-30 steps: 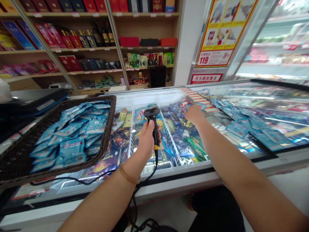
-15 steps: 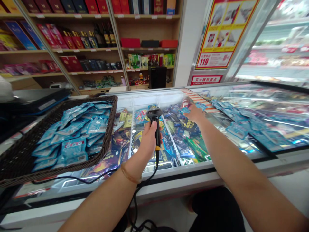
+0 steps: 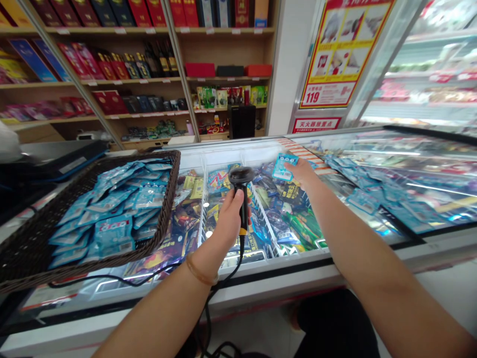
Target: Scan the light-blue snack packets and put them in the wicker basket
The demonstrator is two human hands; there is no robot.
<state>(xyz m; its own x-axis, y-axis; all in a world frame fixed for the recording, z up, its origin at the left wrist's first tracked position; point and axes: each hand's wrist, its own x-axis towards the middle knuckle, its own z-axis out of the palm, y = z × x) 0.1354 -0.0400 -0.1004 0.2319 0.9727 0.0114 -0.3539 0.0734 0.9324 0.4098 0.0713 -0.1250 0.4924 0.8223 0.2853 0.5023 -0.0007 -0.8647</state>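
My left hand (image 3: pixel 230 214) is wrapped round the handle of a black barcode scanner (image 3: pixel 243 199), its head upward and its cable hanging down. Between the thumb and fingers of my right hand (image 3: pixel 301 171) is a small blue snack packet (image 3: pixel 283 166), held up over the freezer's open section. To the left, a brown wicker basket (image 3: pixel 172 199) holds a heap of similar blue packets (image 3: pixel 115 231). More blue packets (image 3: pixel 367 191) lie spread on the glass at the right.
Below my hands the chest freezer (image 3: pixel 283 276) contains bagged goods (image 3: pixel 276 214) and white wire dividers (image 3: pixel 263 211). A black cable (image 3: pixel 122 281) crosses its front edge at the left. Shelves of boxes and bottles (image 3: pixel 137 64) stand behind, beside a fire-safety poster (image 3: pixel 331 59).
My right hand has closed on a blue packet and lifted it slightly, now showing its face. My left hand with the scanner has barely moved. The view has tilted up a little.
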